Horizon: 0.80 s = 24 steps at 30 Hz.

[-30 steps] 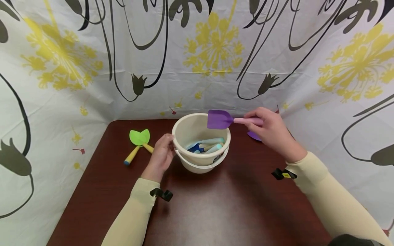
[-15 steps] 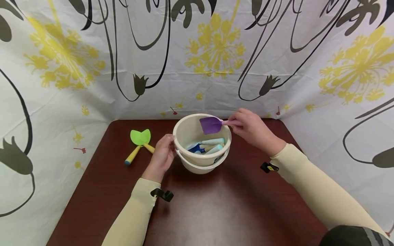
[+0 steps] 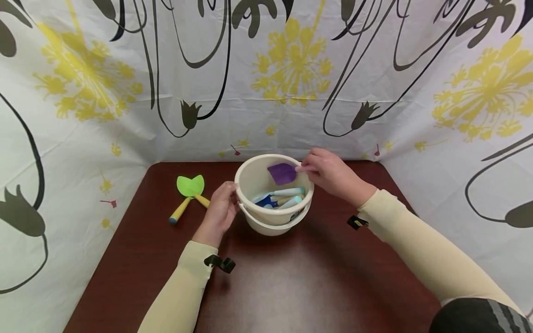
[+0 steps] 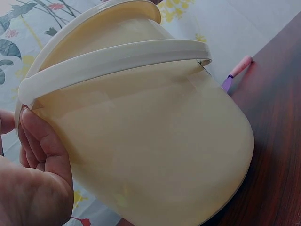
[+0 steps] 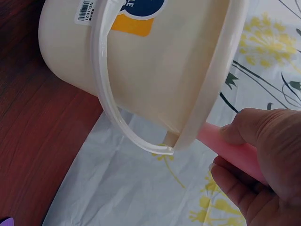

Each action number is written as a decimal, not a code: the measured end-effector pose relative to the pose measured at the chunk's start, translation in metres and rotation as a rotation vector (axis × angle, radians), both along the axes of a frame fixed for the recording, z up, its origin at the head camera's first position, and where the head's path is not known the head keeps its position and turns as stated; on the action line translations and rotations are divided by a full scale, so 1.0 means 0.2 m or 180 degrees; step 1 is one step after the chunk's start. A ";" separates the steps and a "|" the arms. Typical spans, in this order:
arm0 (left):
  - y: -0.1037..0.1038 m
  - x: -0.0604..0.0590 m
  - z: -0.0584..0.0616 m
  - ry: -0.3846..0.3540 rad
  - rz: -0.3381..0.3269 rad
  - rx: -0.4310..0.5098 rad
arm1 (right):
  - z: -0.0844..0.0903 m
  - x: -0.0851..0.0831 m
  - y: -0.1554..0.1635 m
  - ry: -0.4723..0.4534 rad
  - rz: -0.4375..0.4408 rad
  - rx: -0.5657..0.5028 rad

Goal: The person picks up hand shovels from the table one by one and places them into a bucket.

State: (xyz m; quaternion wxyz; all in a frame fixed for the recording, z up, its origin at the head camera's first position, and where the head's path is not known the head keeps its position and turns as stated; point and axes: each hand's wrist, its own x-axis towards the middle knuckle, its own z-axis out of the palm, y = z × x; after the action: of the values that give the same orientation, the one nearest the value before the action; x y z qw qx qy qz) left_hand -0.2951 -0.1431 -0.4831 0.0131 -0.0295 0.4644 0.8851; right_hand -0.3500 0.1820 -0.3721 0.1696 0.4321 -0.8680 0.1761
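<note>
- Purple shovel [image 3: 282, 174] is at the far right of the bucket [image 3: 266, 214]: blade inside the mouth, pink handle out over the right rim.
- Right hand [image 3: 331, 173] has that handle pinched between thumb and fingers. Left hand [image 3: 222, 210] grips the bucket's left rim, so both are busy.
- Step looks like getting the shovel into the bucket. I'd keep the left hand firm so nothing tips, clear the rim with the handle, then lower blade first and let go low. Dropping it from up there could leave it propped on the tools [image 3: 287, 198] at the bottom.
- Head view is the only one showing the blade and those tools, plus the green scoops [image 3: 190, 186] on the left of the surface [image 3: 266, 286].
- Left wrist view gives you another pink handle [image 4: 241, 67] with a bit of purple, past the bucket; I can't find it in the head view.
- Right wrist view shows the barcode sticker [image 5: 84, 12] and thumb placement properly, but the bucket hides the blade. Can't tell if shovel and rim touch.
</note>
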 end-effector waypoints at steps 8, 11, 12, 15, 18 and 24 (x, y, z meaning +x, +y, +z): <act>0.00 0.00 0.00 0.0020 0.0001 0.0005 | -0.01 -0.02 -0.07 -0.0117 0.0106 0.0275; 0.01 0.00 0.00 0.0047 -0.0001 0.0013 | -0.02 -0.03 -0.10 -0.0140 0.0100 0.0373; 0.01 0.00 0.00 0.0054 -0.0002 0.0016 | -0.02 -0.03 -0.11 -0.0150 0.0092 0.0403; 0.01 0.00 0.00 0.0063 -0.0002 0.0021 | -0.03 -0.04 -0.14 -0.0131 0.0061 0.0505; 0.01 0.00 0.00 0.0075 -0.0003 0.0020 | -0.04 -0.05 -0.17 -0.0098 0.0074 0.0604; 0.01 0.00 0.00 0.0040 0.0018 0.0023 | -0.06 -0.07 -0.22 -0.0187 0.0131 0.0818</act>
State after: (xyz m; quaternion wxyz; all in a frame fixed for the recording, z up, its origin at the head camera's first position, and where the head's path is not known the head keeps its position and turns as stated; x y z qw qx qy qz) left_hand -0.2955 -0.1410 -0.4839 0.0077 -0.0252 0.4612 0.8869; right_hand -0.3649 0.1380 -0.3833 0.0837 0.4627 -0.8789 0.0795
